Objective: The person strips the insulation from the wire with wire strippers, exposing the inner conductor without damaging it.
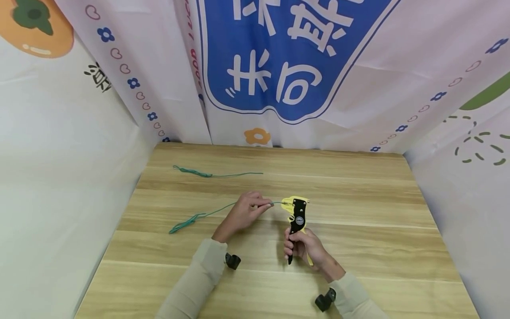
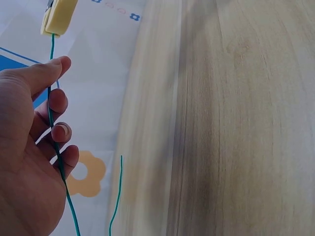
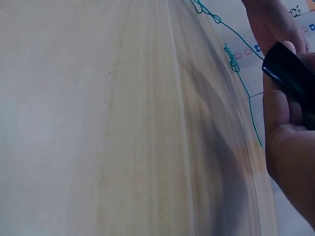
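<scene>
My left hand (image 1: pixel 248 212) pinches a green wire (image 1: pixel 220 208) between thumb and index finger. From the pinch the wire runs right into the yellow jaws of a wire stripper; its bundled tail lies on the table to the left. The wire stripper (image 1: pixel 299 217), black and yellow, stands in my right hand (image 1: pixel 308 247), whose fingers curl round its handles. In the left wrist view the wire (image 2: pixel 51 113) crosses the fingers up to the yellow tool head (image 2: pixel 60 18). A black handle (image 3: pixel 290 71) shows in the right wrist view.
A second green wire (image 1: pixel 193 171), bundled at its left end, lies farther back on the wooden table (image 1: pixel 358 248). A printed cloth (image 1: pixel 350 106) hangs behind the table, with pale walls at both sides. Small black cameras (image 1: pixel 233 261) sit at both wrists.
</scene>
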Action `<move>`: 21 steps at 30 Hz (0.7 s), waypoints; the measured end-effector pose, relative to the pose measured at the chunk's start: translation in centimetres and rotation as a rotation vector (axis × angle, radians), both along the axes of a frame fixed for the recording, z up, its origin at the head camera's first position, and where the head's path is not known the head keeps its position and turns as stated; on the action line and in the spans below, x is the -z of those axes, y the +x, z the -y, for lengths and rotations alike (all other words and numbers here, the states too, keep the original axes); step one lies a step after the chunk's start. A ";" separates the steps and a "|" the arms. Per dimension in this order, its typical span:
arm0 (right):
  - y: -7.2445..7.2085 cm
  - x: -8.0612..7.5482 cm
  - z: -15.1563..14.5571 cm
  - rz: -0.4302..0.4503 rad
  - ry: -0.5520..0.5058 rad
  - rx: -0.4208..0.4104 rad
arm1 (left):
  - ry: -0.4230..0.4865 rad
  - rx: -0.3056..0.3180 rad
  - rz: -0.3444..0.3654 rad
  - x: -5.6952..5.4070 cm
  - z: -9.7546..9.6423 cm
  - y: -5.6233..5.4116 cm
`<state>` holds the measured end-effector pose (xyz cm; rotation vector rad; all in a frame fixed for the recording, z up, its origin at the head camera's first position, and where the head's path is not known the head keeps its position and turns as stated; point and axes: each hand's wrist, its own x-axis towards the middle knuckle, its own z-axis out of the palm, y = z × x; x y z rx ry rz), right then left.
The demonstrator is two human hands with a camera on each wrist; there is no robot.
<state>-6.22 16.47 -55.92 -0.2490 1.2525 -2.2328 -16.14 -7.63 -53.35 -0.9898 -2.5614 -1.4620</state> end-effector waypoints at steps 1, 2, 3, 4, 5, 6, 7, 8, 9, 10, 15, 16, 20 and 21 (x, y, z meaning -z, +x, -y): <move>0.0 0.0 0.0 0.002 0.001 -0.003 | -0.002 -0.002 0.001 0.0 0.0 0.0; 0.0 0.0 0.0 0.005 0.001 -0.005 | -0.005 -0.003 0.003 0.0 0.0 0.0; -0.1 -0.1 0.0 0.007 0.001 -0.007 | -0.007 -0.003 0.005 -0.1 0.0 0.0; -0.1 -0.1 0.0 0.010 0.002 -0.009 | -0.009 -0.003 0.007 -0.1 0.0 0.0; -0.1 -0.1 0.0 0.013 0.002 -0.009 | -0.012 -0.004 0.009 -0.1 -0.1 0.1; -0.1 -0.1 0.0 0.015 0.003 -0.011 | -0.014 -0.005 0.009 -0.2 -0.1 0.1; -0.1 -0.1 0.0 0.014 0.004 -0.011 | -0.015 -0.005 0.007 -0.2 -0.1 0.1; -0.1 0.0 0.0 0.013 0.005 -0.012 | -0.018 -0.005 0.005 -0.2 -0.1 0.1; -0.1 0.0 0.0 0.012 0.007 -0.013 | -0.021 -0.006 0.002 -0.2 -0.1 0.1; -0.1 0.0 0.0 0.011 0.008 -0.013 | -0.023 -0.006 -0.001 -0.2 -0.1 0.1; 0.0 0.1 -0.1 0.023 0.023 -0.006 | -0.031 -0.005 -0.017 -0.1 -0.1 0.1; 0.0 0.0 -0.1 0.027 0.027 -0.004 | -0.033 -0.003 -0.020 -0.1 -0.1 0.1; -0.1 -0.1 0.0 0.051 0.038 0.005 | -0.045 -0.002 -0.028 -0.1 -0.1 0.0; -0.1 -0.1 0.1 0.057 0.040 0.009 | -0.046 -0.001 -0.030 -0.2 -0.1 0.1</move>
